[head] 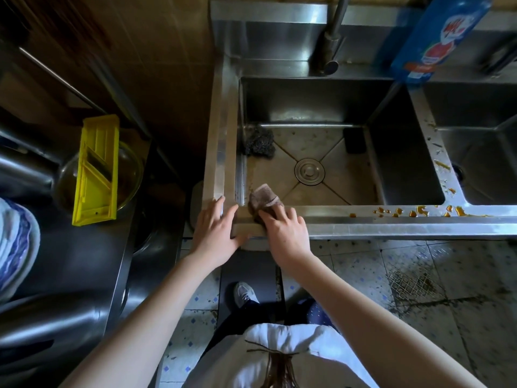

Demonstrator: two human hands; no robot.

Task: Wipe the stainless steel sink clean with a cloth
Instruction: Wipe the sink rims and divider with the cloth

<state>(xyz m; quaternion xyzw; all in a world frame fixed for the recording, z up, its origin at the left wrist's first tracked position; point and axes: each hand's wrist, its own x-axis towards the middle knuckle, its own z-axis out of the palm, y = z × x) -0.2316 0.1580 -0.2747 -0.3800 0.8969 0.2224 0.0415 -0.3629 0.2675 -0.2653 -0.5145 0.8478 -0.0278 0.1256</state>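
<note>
Head view: right hand (282, 228) grasps the cloth (264, 198), fingers curled over it, pressing it onto the sink (363, 219) rim at the front-left corner. The cloth's free end sticks out at 11 o'clock from the hand, over the basin edge. Left hand (216, 228) is at 9 o'clock, just beside, lying flat and released with fingers spread on the rim corner and the thumb on the front lip. It holds nothing and looks like a brace.

Further out in the basin: drain (309, 171) at 1 o'clock, steel scourer (258, 142) at 12 o'clock against the left wall, dark block (354, 140) at the back right. Orange spills (416, 211) dot the front rim at 3 o'clock, well apart from the cloth, and run up the divider. Blue bottle (436, 37) is far off at 2 o'clock, on the back ledge.

Risks, as judgement:
- The cloth looks brown already, so a long swipe toward 3 o'clock would likely smear the orange along the rim rather than lift it.
- The front rim is narrow, so a push angled outward could send residue off the lip onto the floor (419, 275).
- The cloth's loose end overhangs the basin, and a slack grip may let it slip in.
- The scourer and block would stop any wipe of the basin floor unless lifted out.
- The left hand could slide if the steel is wet; wetness not clear.
</note>
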